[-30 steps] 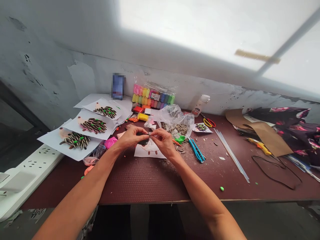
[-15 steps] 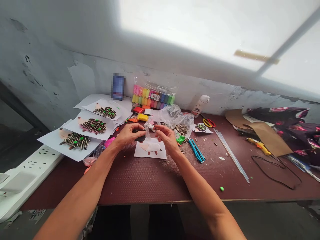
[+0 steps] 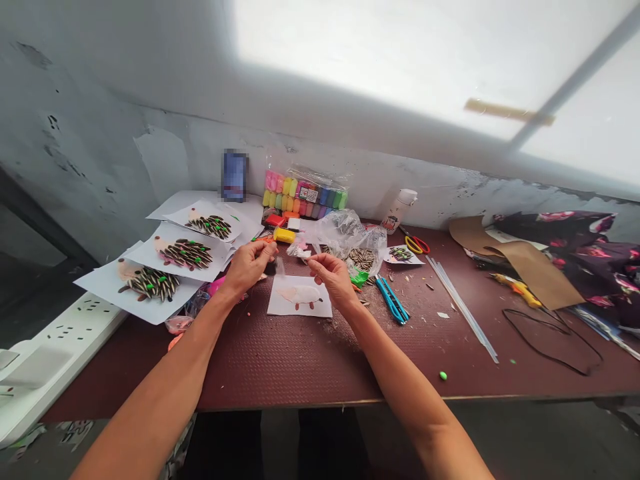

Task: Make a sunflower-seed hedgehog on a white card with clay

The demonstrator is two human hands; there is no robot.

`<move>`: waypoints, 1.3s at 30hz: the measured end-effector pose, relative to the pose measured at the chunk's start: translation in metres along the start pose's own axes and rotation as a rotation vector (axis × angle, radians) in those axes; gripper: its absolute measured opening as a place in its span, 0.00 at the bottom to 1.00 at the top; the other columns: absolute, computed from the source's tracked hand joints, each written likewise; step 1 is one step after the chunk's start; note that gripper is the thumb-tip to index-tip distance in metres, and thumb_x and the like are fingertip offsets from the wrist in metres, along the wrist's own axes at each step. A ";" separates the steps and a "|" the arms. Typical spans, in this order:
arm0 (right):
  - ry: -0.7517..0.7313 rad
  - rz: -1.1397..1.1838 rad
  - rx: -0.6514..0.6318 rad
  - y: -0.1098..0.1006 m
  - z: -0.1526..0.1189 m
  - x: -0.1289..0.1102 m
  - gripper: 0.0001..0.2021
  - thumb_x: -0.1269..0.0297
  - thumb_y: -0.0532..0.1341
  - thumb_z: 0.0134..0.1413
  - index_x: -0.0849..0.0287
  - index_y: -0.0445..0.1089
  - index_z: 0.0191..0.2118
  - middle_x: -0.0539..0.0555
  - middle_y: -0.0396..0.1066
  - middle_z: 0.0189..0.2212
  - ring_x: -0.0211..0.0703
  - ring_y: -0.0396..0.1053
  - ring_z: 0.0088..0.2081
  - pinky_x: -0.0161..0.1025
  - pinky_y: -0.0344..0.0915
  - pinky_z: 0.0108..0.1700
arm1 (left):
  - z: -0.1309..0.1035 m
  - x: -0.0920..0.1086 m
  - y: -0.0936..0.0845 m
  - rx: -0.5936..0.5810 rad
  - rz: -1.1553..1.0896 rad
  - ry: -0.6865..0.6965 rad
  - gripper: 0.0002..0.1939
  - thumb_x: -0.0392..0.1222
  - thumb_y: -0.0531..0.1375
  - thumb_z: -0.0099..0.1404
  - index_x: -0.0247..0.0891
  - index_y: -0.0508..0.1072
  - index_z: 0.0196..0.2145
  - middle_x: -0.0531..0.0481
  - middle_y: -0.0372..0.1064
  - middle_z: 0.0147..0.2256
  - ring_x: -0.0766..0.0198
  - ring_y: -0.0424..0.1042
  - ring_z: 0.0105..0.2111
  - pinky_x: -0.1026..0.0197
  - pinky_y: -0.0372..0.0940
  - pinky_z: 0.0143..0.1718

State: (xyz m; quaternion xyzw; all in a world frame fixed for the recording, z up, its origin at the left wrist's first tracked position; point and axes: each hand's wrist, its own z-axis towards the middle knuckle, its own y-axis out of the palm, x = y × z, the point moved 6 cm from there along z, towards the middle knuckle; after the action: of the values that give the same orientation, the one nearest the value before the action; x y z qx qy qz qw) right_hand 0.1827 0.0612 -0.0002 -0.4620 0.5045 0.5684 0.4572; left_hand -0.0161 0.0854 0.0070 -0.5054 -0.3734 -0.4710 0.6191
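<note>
Left hand (image 3: 249, 265) and right hand (image 3: 332, 275), both pinched, contents unclear, have parted, uncovering the drawing (image 3: 300, 296) behind the tabletop's (image 3: 300, 367) front edge.

The head view looks forward and down across the table (image 3: 300, 367).

White card (image 3: 286, 309) flat, pale animal shape (image 3: 299, 295), brown feet (image 3: 298, 307). Dark piece (image 3: 271, 267) near its upper-left corner, outline hard to tell.

I am finding no word or number that I can read from here. A white label (image 3: 312, 195) on the pack of coloured blocks (image 3: 287, 187) is showing some printing, but too small for me.
</note>
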 end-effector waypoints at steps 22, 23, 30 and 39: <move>0.094 -0.057 0.001 0.002 -0.003 0.011 0.20 0.46 0.73 0.37 0.58 0.75 0.30 0.46 0.64 0.22 0.31 0.52 0.24 0.32 0.52 0.25 | -0.009 0.011 0.023 -0.132 0.191 0.269 0.14 0.45 0.62 0.63 0.39 0.81 0.43 0.45 0.81 0.40 0.56 0.76 0.38 0.55 0.71 0.41; 0.100 -0.049 -0.011 0.003 -0.004 0.012 0.20 0.46 0.73 0.37 0.58 0.75 0.30 0.45 0.64 0.22 0.31 0.52 0.24 0.31 0.52 0.25 | -0.011 0.013 0.027 -0.181 0.150 0.245 0.15 0.47 0.64 0.61 0.39 0.82 0.43 0.45 0.81 0.39 0.57 0.76 0.36 0.56 0.71 0.40; 0.170 0.015 -0.127 0.012 -0.009 0.013 0.20 0.46 0.73 0.39 0.59 0.75 0.28 0.43 0.57 0.18 0.30 0.50 0.22 0.32 0.49 0.24 | -0.018 0.022 0.032 -0.252 -0.016 0.162 0.15 0.52 0.66 0.58 0.38 0.83 0.34 0.45 0.81 0.34 0.56 0.77 0.35 0.58 0.71 0.39; 0.073 0.002 -0.066 0.013 -0.009 0.011 0.15 0.53 0.73 0.40 0.59 0.80 0.32 0.45 0.65 0.17 0.30 0.52 0.20 0.33 0.48 0.23 | -0.019 0.025 0.028 -0.139 0.087 0.250 0.13 0.50 0.64 0.59 0.38 0.81 0.29 0.45 0.79 0.29 0.58 0.75 0.30 0.59 0.67 0.34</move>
State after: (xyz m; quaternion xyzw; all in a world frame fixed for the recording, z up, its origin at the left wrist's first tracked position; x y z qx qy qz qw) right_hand 0.1689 0.0519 -0.0098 -0.4967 0.5021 0.5681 0.4224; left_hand 0.0171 0.0627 0.0189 -0.5000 -0.2376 -0.5279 0.6441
